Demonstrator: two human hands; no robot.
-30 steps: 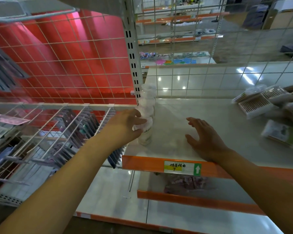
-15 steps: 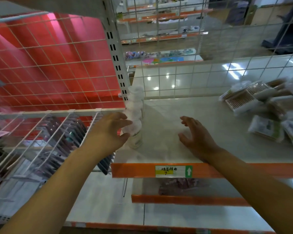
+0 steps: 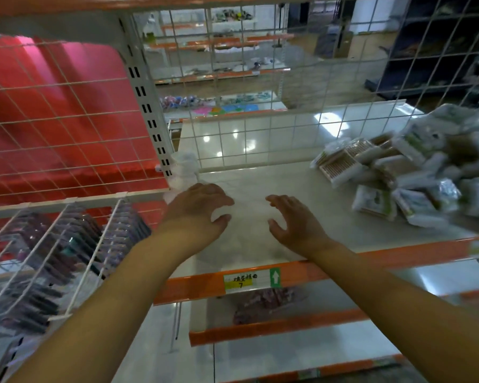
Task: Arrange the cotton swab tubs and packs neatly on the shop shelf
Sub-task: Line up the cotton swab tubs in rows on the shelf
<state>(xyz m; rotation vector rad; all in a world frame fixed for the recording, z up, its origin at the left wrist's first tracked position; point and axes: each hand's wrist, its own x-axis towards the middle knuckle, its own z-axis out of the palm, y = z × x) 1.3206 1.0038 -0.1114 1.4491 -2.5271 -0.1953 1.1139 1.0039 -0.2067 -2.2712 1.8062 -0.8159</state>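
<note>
Glossy pale shelf [image 3: 329, 205], crinkly swab packs [image 3: 415, 178], stacked round tubs [image 3: 184, 170]

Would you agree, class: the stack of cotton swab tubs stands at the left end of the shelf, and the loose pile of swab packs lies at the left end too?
Not quite. In the head view the stack of cotton swab tubs does stand at the left end of the shelf, but the loose pile of swab packs lies at the right end, not the left.
</note>
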